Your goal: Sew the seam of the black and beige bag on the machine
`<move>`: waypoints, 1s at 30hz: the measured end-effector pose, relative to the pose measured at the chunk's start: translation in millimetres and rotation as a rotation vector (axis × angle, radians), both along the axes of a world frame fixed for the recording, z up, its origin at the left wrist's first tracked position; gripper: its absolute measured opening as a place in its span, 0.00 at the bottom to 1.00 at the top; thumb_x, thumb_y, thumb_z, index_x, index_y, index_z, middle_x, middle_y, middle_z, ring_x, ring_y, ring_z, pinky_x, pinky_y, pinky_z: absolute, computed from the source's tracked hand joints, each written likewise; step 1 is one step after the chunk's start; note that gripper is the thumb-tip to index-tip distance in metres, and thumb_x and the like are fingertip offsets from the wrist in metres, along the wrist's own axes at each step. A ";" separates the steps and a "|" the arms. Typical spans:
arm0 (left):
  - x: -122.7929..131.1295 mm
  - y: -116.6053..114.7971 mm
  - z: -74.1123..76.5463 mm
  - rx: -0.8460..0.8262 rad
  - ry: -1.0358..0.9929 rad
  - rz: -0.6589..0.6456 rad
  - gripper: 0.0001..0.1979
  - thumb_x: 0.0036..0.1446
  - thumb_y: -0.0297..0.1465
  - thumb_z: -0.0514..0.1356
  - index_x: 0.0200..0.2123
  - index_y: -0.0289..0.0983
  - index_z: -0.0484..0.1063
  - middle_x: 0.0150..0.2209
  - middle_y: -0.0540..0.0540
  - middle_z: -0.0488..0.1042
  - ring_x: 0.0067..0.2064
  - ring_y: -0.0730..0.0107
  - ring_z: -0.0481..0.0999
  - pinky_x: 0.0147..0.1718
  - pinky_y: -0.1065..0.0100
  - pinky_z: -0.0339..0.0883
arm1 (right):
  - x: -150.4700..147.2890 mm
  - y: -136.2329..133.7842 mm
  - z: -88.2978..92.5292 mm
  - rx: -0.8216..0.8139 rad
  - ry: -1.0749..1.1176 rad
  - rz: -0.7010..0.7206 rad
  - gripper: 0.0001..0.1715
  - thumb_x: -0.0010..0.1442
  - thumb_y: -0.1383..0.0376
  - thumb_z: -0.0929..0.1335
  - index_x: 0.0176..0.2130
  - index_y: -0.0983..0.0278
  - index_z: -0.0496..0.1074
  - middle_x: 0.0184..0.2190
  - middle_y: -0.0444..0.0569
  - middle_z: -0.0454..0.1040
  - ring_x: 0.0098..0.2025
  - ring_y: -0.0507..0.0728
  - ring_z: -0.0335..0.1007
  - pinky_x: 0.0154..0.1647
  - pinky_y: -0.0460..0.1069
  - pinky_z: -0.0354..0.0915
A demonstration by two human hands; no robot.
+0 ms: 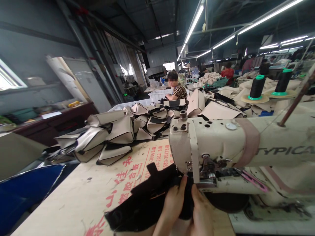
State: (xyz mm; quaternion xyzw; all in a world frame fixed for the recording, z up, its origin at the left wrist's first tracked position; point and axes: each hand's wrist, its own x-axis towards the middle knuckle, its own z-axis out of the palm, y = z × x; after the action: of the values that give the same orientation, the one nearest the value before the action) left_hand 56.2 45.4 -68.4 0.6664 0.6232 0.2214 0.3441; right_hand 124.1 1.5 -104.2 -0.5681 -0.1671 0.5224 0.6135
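A black fabric piece (145, 200) lies under the head of a cream sewing machine (221, 137) marked TYPICAL. My left hand (173, 201) grips the black fabric just left of the needle area, fingers curled into it. My right hand (201, 211) presses on the same fabric directly below the presser foot (208, 173), fingers closed against the cloth. Both hands sit close together at the bottom of the view. The needle itself is hidden behind the machine's face plate.
A heap of beige and black bag pieces (118, 131) covers the far side of the table (81, 196). Two black thread cones (257, 87) stand at the right. A blue sheet (27, 190) lies at the left. A person (176, 88) sits at a bench beyond.
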 end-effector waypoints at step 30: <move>-4.6 19.4 -2.2 0.054 -0.134 0.006 0.14 0.56 0.35 0.52 0.38 0.36 0.74 0.45 0.42 0.75 0.52 0.57 0.68 0.50 0.63 0.59 | -2.2 -3.2 19.9 -0.066 0.054 -0.121 0.20 0.60 0.54 0.65 0.37 0.71 0.70 0.34 0.48 0.72 0.38 0.55 0.69 0.43 0.53 0.66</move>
State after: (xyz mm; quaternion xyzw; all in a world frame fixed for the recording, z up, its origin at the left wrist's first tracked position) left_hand 51.6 64.7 -70.6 0.6573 0.5944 0.2832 0.3666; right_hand 121.9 -1.8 -84.3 -0.5828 -0.0988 0.5047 0.6292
